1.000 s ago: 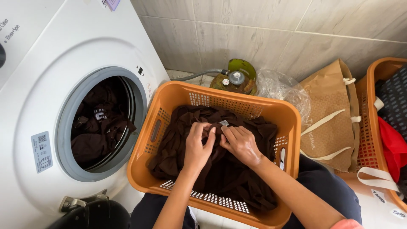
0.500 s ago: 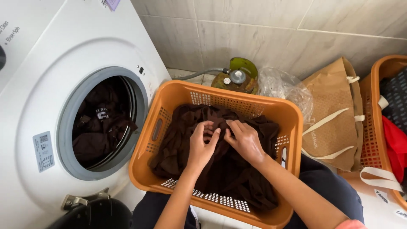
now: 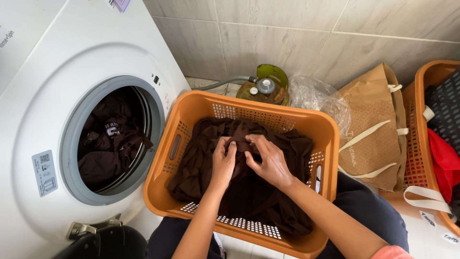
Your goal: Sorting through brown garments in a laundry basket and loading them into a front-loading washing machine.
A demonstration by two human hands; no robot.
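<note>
An orange plastic laundry basket (image 3: 168, 180) rests on my lap, holding a pile of dark brown clothes (image 3: 249, 192). My left hand (image 3: 223, 163) and my right hand (image 3: 266, 158) sit side by side on top of the pile, both pinching the same bunched fold of brown cloth near the basket's middle. To the left stands a white front-loading washing machine (image 3: 57, 62) with its round opening (image 3: 112, 139) uncovered and more dark clothes inside the drum.
A green gas cylinder (image 3: 266, 86) with a grey hose stands against the tiled wall behind the basket. A crumpled clear plastic bag (image 3: 316, 98) and a brown paper bag (image 3: 371, 129) lie to the right, then a second orange basket (image 3: 421, 144) with red and dark clothes.
Both hands have shifted slightly and gathered the brown cloth tighter between them. The view has drifted a little to the right.
</note>
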